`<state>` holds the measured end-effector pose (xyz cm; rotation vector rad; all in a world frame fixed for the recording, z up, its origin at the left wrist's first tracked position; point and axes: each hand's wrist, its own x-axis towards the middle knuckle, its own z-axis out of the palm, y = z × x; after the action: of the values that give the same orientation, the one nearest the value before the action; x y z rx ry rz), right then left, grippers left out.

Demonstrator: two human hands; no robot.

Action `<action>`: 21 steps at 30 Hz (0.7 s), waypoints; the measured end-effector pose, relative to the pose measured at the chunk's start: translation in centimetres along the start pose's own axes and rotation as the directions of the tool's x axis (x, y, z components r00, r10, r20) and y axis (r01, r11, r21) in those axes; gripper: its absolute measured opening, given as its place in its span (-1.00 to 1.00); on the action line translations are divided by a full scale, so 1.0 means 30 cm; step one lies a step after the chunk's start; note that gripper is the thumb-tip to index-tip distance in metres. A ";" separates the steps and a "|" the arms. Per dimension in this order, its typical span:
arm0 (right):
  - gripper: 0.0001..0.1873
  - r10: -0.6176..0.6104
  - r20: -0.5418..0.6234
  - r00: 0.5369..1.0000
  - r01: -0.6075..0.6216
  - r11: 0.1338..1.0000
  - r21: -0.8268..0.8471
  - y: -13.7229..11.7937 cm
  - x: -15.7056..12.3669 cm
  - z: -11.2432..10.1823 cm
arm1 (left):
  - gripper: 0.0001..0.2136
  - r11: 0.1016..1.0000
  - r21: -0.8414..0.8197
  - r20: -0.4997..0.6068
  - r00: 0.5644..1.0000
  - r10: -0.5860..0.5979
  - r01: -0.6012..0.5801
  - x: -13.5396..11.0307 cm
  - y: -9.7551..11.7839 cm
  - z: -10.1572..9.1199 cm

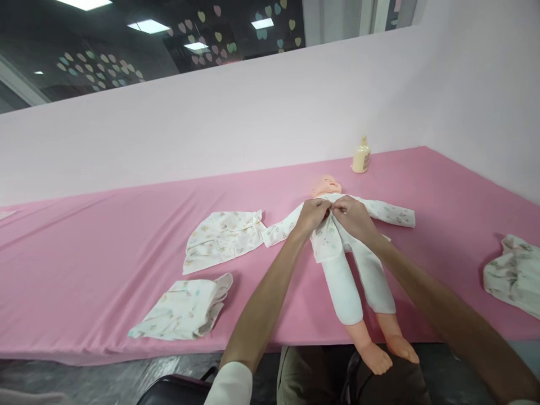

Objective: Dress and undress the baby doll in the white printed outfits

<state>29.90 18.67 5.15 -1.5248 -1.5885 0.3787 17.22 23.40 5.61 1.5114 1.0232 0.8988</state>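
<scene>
Since both hands meet over its chest, the doll point(342, 289) lies right under the fingers, face-up-ish, neither hand clearly nearer. Long axis runs away from the person: head point(326, 185) just beyond the fingers, legs coming back toward the person and slanting right, feet point(377, 359) past the near table edge. Left hand point(314, 215) and right hand point(352, 215) are nearly touching, fingertips pinched narrow on the front of the shirt point(327, 241); the exact bit gripped is hidden. One sleeve stretches left of the fingers, one right; front hangs partly open below them.

Counts: one doll, one shirt on it, one bottle point(361, 159) beyond the fingers and to the right, three loose cloth pieces. Of those, a spread garment point(223, 239) is left of the fingers, a folded cloth point(179, 309) left and nearer the person, a crumpled cloth point(512, 275) well right, cut by frame. All on one pink sheet point(126, 236).
</scene>
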 end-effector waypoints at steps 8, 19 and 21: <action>-0.82 0.130 -0.047 0.990 -0.126 0.988 0.086 0.005 -0.002 0.010 | -0.75 0.952 0.289 0.022 0.994 0.103 -0.105 0.017 -0.010 0.009; -0.85 -0.097 -0.131 0.987 0.075 0.983 -0.170 0.052 0.006 0.037 | -0.75 0.992 0.125 0.054 0.998 -0.033 0.026 0.000 0.008 0.004; -0.78 -0.175 -0.119 0.977 0.135 0.949 -0.285 0.050 -0.003 0.039 | -0.76 0.996 0.028 0.054 0.994 -0.090 0.089 0.002 0.009 -0.003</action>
<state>30.01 19.29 3.35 -1.5801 -1.6850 -0.0437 17.20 23.46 5.88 1.4917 1.0575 0.7797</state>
